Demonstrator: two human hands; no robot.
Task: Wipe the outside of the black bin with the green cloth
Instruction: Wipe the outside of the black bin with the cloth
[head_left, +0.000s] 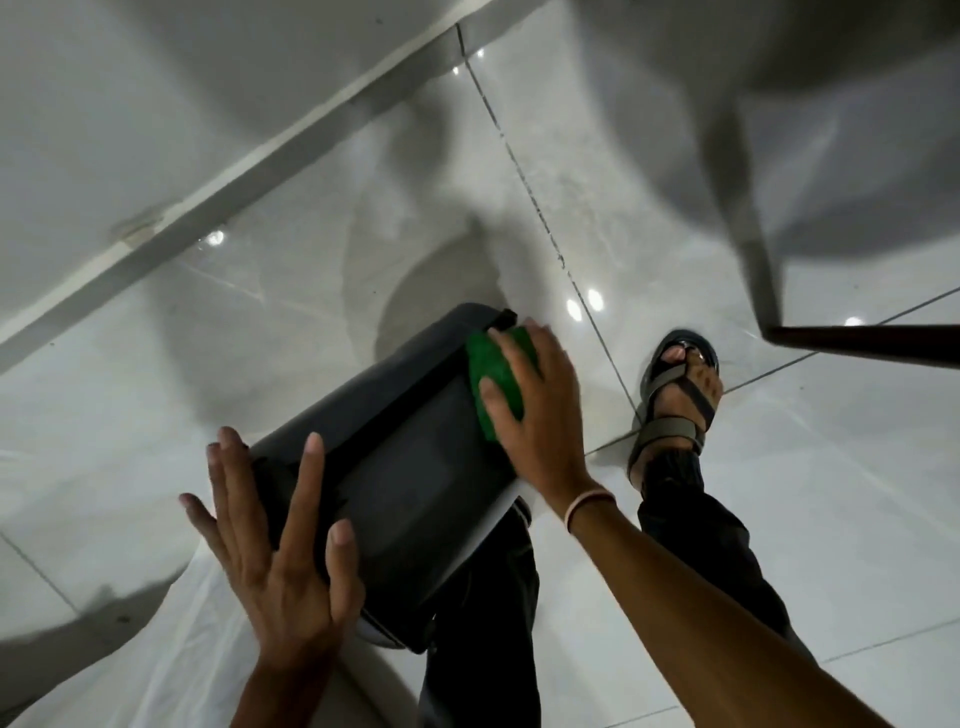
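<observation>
The black bin (415, 478) lies tilted on its side above the floor, low in the middle of the head view, resting against my leg. My right hand (540, 410) presses the green cloth (498, 384) flat against the bin's upper right side near its rim. My left hand (280, 540) is spread with fingers apart against the bin's lower left end, steadying it. A small black tab sticks up at the bin's far edge.
Glossy white floor tiles (727, 519) with dark grout lines surround me. My sandalled foot (675, 395) stands right of the bin. A dark chair or table leg (753, 223) and bar (857, 343) cross the upper right. A white wall with skirting (260, 166) runs at upper left. White plastic sheet (171, 649) lies lower left.
</observation>
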